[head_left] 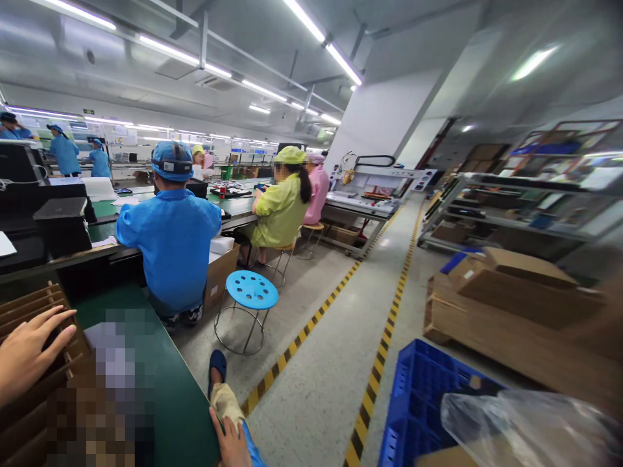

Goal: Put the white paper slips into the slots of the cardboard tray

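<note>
My left hand (34, 350) reaches in from the left edge, palm down, with its fingers spread over the thin upright dividers of a brown cardboard partition box (29, 305). Nothing shows in its grasp. At the bottom centre, my right hand (231, 442) lies by the edge of the green tabletop (178, 395), its fingers slightly apart and holding nothing visible. The lower part of that hand is cut off by the frame. Beside it are a leg in beige trousers (226, 402) and a dark blue slipper (218, 365). Blurred blocks hide part of the box and table.
A blue round stool (252, 290) stands ahead, behind a seated person in blue (175, 243). Yellow-black floor tape (304, 337) edges the aisle. To the right are a blue plastic crate (413, 389), clear plastic film (516, 421), cardboard boxes (520, 285) and a rack (525, 227).
</note>
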`<state>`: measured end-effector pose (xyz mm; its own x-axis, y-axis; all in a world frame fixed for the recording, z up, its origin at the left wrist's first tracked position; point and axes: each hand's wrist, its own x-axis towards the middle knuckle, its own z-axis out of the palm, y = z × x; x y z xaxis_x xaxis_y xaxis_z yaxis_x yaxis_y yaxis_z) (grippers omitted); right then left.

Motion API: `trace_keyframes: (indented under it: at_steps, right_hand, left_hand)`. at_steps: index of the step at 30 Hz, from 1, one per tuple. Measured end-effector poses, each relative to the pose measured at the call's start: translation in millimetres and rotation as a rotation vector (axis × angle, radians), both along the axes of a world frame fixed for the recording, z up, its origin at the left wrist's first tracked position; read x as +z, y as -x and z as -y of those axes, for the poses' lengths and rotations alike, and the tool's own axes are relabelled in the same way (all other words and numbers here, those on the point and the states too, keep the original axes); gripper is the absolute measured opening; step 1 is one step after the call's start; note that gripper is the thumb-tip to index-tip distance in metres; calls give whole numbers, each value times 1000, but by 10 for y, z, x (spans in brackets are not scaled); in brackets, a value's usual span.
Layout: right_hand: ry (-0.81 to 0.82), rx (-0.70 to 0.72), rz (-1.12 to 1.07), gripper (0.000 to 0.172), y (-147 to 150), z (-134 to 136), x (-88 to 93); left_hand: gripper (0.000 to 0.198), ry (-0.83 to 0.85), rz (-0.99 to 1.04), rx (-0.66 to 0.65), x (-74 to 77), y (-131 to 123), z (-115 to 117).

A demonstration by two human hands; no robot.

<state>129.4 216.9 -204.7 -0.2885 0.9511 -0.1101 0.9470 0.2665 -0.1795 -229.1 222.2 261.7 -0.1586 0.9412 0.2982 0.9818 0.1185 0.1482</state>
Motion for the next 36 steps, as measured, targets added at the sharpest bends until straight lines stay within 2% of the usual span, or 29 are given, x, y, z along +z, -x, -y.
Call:
trace_keyframes:
  at_steps: [3, 10, 24, 36]
  right_hand:
    - [18, 6, 3, 121, 6, 4, 74]
    - [81, 7, 13, 117, 1, -8, 226]
    - [7, 1, -16, 117, 0, -11, 115]
    - [-8, 18, 6, 119, -11, -2, 69]
  left_hand:
    - [81, 64, 80, 18, 20, -15, 5]
    - [82, 58, 87, 12, 28, -11, 27]
    - [82, 53, 97, 15, -22, 49, -4]
    - [90, 70, 123, 52, 83, -93, 24]
